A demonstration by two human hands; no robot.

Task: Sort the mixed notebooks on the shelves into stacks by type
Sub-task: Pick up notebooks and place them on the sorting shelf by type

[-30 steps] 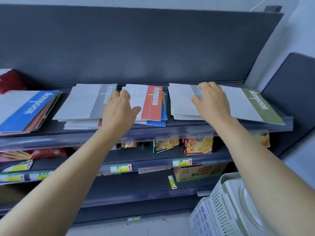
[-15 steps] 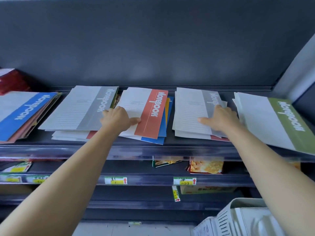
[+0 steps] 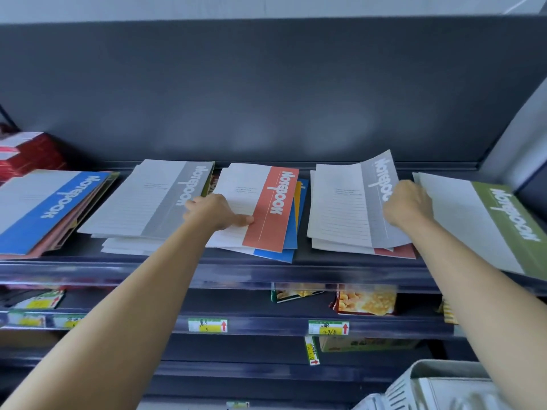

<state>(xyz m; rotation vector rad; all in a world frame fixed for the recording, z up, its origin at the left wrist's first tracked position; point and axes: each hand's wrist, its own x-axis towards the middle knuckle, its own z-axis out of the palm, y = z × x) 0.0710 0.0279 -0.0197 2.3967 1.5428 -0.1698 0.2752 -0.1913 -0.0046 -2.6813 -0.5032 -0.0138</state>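
- The grey-banded white notebook point(image 3: 346, 208) topped a small stack right of centre on the dark grey metal top shelf point(image 3: 207, 272). Its long axis ran front to back, and its band lay along the right long edge.
- The "NOTEBOOK" lettering ran along that band, from the far end towards the front.
- The right hand point(image 3: 410, 207) grasped the banded edge. That side curled up off the stack, while the left side lay flat.
- The red-banded white notebook point(image 3: 268, 208) lay on the middle stack, leaning slightly right at the far end, with its band on the right.
- The left hand point(image 3: 216, 213) held its left edge, thumb flat on the cover and fingers curled at the edge.
- A blue notebook point(image 3: 290, 232) and a yellow one point(image 3: 297, 199) showed from beneath it.
- Further left lay a second grey-banded notebook point(image 3: 148, 199) on loose white ones, then a blue-banded notebook point(image 3: 44, 208) on a pinkish pile.
- At far right a green-banded notebook point(image 3: 488, 226) overhung the shelf front.
- Red boxes point(image 3: 32, 152) stood at the far left.
- A plain dark grey back panel point(image 3: 266, 99) rose behind the shelf, with pale wall above it.
- The shelf below held snack packets point(image 3: 367, 301) and carried yellow price tags point(image 3: 207, 324).
- A cardboard box point(image 3: 364, 344) sat lower, and a white slatted plastic basket point(image 3: 429, 386) stood at bottom right.
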